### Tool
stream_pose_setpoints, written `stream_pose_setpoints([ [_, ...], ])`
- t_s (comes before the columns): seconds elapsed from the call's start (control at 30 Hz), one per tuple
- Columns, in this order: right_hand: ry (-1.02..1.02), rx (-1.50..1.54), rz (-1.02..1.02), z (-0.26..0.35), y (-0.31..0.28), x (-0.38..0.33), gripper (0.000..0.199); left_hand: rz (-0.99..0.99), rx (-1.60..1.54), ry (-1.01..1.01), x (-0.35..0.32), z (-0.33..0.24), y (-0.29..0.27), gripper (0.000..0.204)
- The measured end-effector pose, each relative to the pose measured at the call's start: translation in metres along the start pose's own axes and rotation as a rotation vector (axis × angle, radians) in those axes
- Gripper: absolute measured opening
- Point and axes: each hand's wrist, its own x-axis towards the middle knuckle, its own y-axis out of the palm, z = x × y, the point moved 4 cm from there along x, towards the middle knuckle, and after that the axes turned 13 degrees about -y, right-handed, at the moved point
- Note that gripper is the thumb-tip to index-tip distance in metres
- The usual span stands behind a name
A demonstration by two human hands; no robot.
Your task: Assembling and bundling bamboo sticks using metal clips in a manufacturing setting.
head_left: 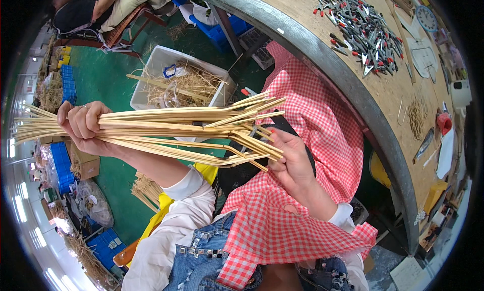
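Observation:
A bundle of long pale bamboo strips (166, 124) runs across the middle of the view. My left hand (83, 124) is closed around the bundle near its left end. My right hand (292, 162) grips the other end, where the strips bend and spread apart. Both hands hold the bundle above my lap, which is covered by a red and white checked cloth (302, 190).
A white plastic bin (176, 81) with straw and scraps stands on the green floor beyond the bundle. A curved wooden workbench (383, 89) at right carries a pile of pliers and cutters (363, 31). Blue crates (63, 165) sit at left. Another person sits at top left.

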Motion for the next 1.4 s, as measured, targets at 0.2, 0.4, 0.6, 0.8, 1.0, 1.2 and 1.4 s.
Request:
stream_pose_setpoints([
  [0.2,-0.269,0.075,-0.017,0.038,-0.015,0.014,0.017,-0.116,0.092,0.024,-0.004,-0.013,-0.007,0.010],
  [0.4,-0.701,-1.003,0.519,0.084,0.038,0.007,0.027,-0.109,0.043,-0.022,0.001,0.003,-0.013,0.012],
  [0.6,-0.878,-1.348,0.786,0.076,0.051,0.001,0.029,-0.231,-0.032,-0.017,0.004,0.014,-0.028,0.013],
  [0.8,-1.173,-1.468,0.881,0.067,0.064,-0.019,0.034,-0.247,-0.118,-0.081,0.006,0.020,-0.047,0.018],
  [1.0,-1.158,-1.512,0.923,0.057,0.067,-0.019,0.026,-0.265,-0.206,-0.125,0.011,0.029,-0.049,0.020],
  [1.2,-1.293,-1.565,0.722,0.064,0.064,-0.016,0.031,-0.303,-0.158,-0.096,0.007,0.024,-0.050,0.022],
  [1.4,-1.293,-1.388,0.572,0.073,0.049,-0.016,0.032,-0.334,-0.107,-0.103,0.007,0.029,-0.055,0.022],
])
